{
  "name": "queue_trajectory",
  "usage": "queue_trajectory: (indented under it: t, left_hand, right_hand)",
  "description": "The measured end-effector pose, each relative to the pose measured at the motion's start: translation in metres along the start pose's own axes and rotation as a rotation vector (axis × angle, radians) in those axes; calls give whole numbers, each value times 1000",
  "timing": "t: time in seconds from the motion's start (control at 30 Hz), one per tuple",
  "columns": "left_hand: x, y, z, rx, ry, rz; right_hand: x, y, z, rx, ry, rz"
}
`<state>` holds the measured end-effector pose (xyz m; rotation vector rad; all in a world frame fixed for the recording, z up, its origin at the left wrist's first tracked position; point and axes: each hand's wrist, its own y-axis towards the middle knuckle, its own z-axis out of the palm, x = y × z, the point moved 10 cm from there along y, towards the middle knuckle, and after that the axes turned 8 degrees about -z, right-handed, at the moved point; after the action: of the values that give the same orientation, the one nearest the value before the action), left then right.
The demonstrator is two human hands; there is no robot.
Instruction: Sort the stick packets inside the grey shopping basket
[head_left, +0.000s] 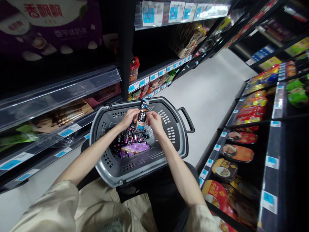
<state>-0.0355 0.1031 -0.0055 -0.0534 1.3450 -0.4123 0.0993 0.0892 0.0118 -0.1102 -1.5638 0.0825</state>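
Note:
Over a grey shopping basket, my two hands hold a slim black and blue sachet upright between them. My left hand pinches its left edge, and my right hand pinches its right edge. Below, inside the basket, lies a heap of dark sachets with pink and purple marks. Nearer me, purple sachets lie side by side on the basket floor. My left hand and wrist hide part of the heap.
The basket's black handle sticks out to the right. A shelf with clear price rails runs along my left, a large purple box above it. Packaged bowls fill the right shelf. Pale floor lies between the shelves.

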Motion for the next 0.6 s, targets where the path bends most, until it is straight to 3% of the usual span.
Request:
queue_trajectory:
  t: [0.43,0.6]
  left_hand:
    - [-3,2,-3,-10,124,55]
    - [-2,3,-3,-41,72,34]
  right_hand:
    - [0,-1,1,-2,21,3]
    - [-1,-1,1,28,-6,32]
